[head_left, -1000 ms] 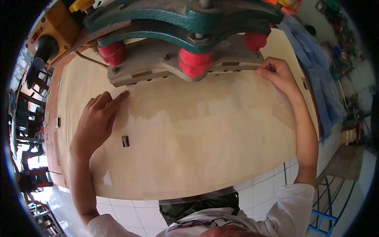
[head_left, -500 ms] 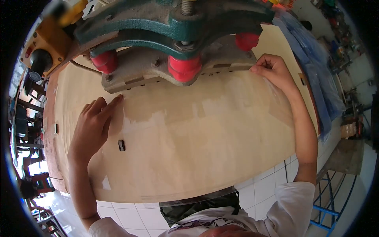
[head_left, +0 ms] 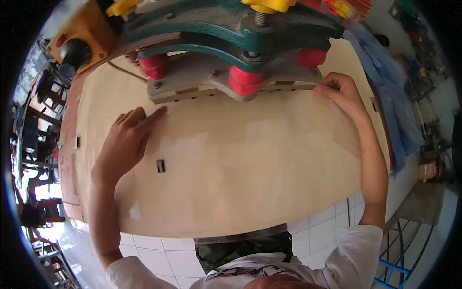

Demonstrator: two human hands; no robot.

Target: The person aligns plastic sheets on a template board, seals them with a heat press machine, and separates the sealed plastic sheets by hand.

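A green press head with red round mounts (head_left: 247, 81) holds a grey metal plate (head_left: 207, 83) low over a pale tan board (head_left: 250, 183). My left hand (head_left: 129, 132) rests at the plate's left front corner. Its index finger is stretched out, the tip on the board's surface, and the other fingers are loosely bent; I see nothing held. At the plate's right front corner, my right hand (head_left: 342, 94) has thumb and fingers pressed together. Whatever lies between them cannot be made out. A small dark rectangular piece (head_left: 160, 166) lies on the board, below my left hand.
A yellow control box (head_left: 89, 36) with a black knob is at upper left. Yellow knobs (head_left: 269, 5) top the press. Blue plastic sheeting (head_left: 385, 86) hangs along the right edge. White floor tiles (head_left: 178, 262) and a blue metal frame (head_left: 397, 267) show below.
The view has shifted, so the press and board appear farther right and slightly higher. Pale glare patches on the board have faded. Both hands keep about the same places beside the plate.
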